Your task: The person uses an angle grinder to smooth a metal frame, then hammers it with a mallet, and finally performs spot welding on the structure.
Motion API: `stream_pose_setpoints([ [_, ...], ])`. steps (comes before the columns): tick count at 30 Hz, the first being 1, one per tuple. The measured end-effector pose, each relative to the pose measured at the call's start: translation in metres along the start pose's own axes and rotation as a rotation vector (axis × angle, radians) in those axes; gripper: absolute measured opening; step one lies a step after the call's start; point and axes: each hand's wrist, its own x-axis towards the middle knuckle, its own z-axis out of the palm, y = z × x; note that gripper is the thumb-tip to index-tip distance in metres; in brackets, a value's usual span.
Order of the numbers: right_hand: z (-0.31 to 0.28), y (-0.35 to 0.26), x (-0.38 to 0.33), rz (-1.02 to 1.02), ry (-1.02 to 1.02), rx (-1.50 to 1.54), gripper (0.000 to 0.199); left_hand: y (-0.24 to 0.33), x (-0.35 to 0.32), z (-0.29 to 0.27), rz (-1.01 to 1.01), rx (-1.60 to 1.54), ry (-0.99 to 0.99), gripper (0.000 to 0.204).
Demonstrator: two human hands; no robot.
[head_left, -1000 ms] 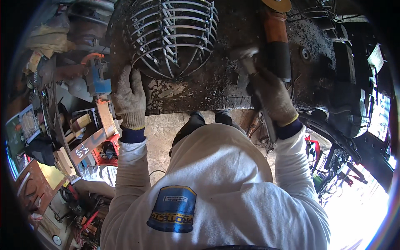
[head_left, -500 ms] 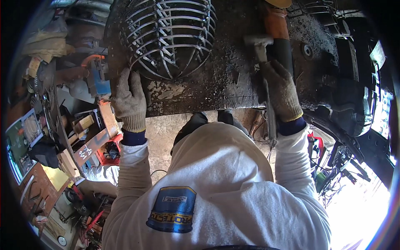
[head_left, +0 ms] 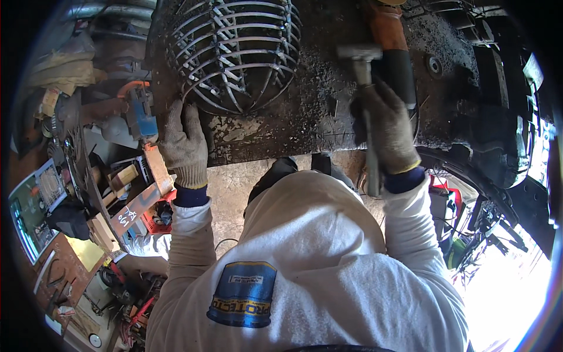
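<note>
My right hand (head_left: 389, 130), in a knitted work glove, is closed round the handle of a hammer (head_left: 362, 61). The hammer's head points away from me, over the dark metal workbench (head_left: 316, 132). At the bench's left front edge rests my gloved left hand (head_left: 183, 138), two fingers stretched forward and apart. Their tips reach the near left rim of a rounded cage of welded metal rods (head_left: 234, 56). Whether they press on the lowest rod I cannot tell. Beside the hammer, to its right, lies an orange and black angle grinder (head_left: 396, 50).
A metal washer (head_left: 434, 67) and grey grit lie on the bench's right part. Left of the bench are a blue and orange clamp-like tool (head_left: 141, 111), wood blocks and a red crate (head_left: 157, 218). Dark cables (head_left: 469, 173) hang at the right, below the bench edge.
My right hand has shifted slightly left with the hammer, whose head has moved left and away from the grinder. My left hand has stayed nearly in place by the cage.
</note>
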Motion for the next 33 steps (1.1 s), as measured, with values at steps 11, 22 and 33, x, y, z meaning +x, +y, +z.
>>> stream_pose_setpoints([
  [11, 0.011, -0.007, -0.024, -0.121, 0.039, -0.004, 0.029, 0.000, -0.002, -0.001, 0.017, 0.002, -0.013, 0.034],
  [22, 0.006, -0.002, -0.015, -0.037, -0.121, -0.076, 0.025, 0.001, -0.003, -0.001, -0.074, -0.043, -0.047, 0.034],
  [33, 0.015, 0.012, -0.010, -0.081, -0.120, -0.163, 0.024, -0.002, -0.002, -0.001, -0.031, -0.050, -0.033, 0.035],
])
